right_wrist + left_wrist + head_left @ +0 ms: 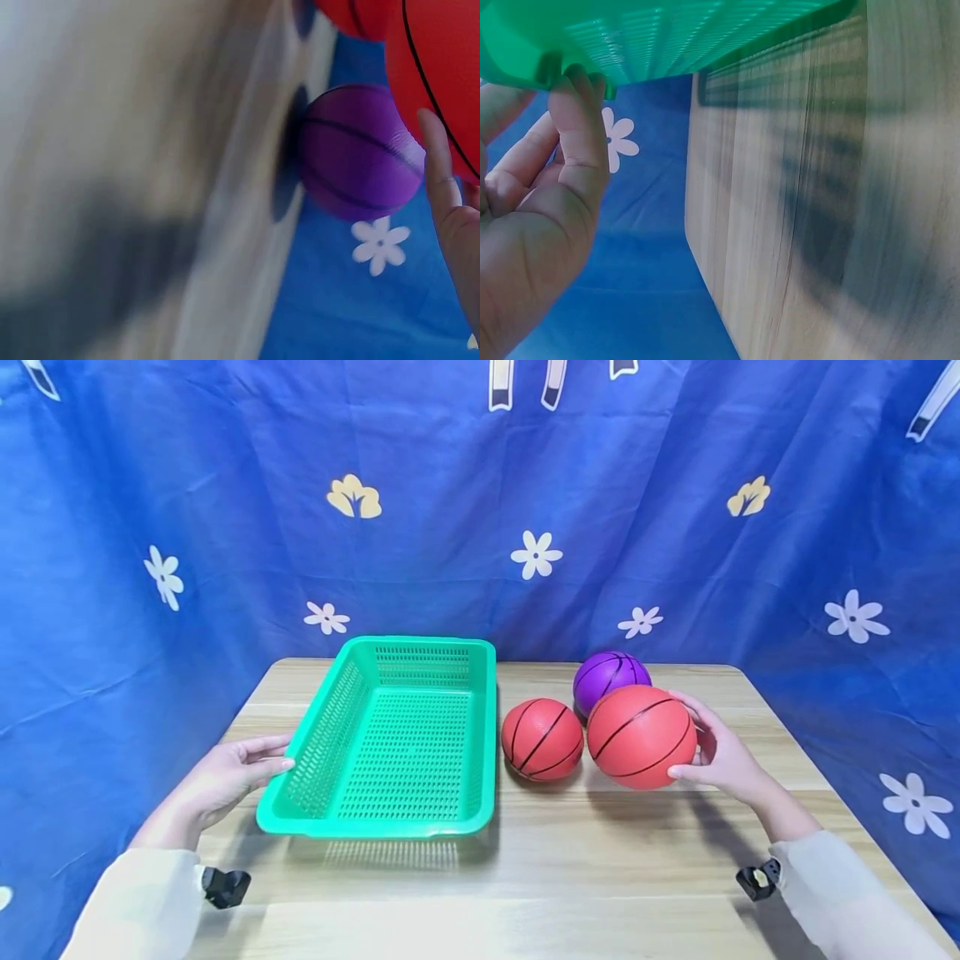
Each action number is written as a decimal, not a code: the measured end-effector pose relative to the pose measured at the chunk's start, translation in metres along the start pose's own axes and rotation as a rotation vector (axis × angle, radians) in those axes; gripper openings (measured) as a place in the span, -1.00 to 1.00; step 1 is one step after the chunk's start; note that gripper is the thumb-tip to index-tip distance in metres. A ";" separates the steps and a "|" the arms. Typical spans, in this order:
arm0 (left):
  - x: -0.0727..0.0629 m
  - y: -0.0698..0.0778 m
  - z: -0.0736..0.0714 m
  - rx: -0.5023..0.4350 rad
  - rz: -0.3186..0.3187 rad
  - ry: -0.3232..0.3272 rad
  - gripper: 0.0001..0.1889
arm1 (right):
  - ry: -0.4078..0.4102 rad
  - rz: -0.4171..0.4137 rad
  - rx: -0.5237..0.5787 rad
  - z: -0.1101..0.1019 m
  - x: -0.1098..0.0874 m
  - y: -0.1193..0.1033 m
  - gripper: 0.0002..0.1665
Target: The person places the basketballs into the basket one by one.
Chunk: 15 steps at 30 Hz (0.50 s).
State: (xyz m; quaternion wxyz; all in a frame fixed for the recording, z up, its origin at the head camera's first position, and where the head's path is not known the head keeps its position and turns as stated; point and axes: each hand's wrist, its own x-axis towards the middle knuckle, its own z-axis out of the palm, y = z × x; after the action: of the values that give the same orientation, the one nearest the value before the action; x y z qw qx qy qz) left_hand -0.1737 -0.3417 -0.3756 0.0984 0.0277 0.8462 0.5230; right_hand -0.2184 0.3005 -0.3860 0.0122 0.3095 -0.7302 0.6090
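My left hand [221, 781] pinches the left rim of a green perforated plastic basket [375, 829], thumb over the edge and fingers beneath it in the left wrist view. Nothing lies in the basket. With my right hand [726, 762] I grip an orange-red toy basketball [641, 737] from its right side, holding it above the table. A second orange-red basketball [542, 739] sits on the table between the basket and the held ball. Behind the held ball, a purple basketball [606, 681] is partly covered by it in the head view.
The light wooden table [570, 893] carries everything. A blue cloth [450, 527] with white and yellow flower prints hangs behind it and along both sides. Black camera mounts [225, 887] are worn at both wrists.
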 end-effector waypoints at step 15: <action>0.000 0.000 0.001 -0.015 0.006 0.008 -0.30 | -0.109 -0.113 0.127 0.044 0.070 -0.041 0.16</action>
State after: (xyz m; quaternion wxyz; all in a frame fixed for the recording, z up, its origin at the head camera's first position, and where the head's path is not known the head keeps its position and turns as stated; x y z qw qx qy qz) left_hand -0.1737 -0.3403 -0.3760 0.0934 0.0274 0.8425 0.5297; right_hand -0.2405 0.2276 -0.3336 -0.0130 0.3829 -0.6712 0.6346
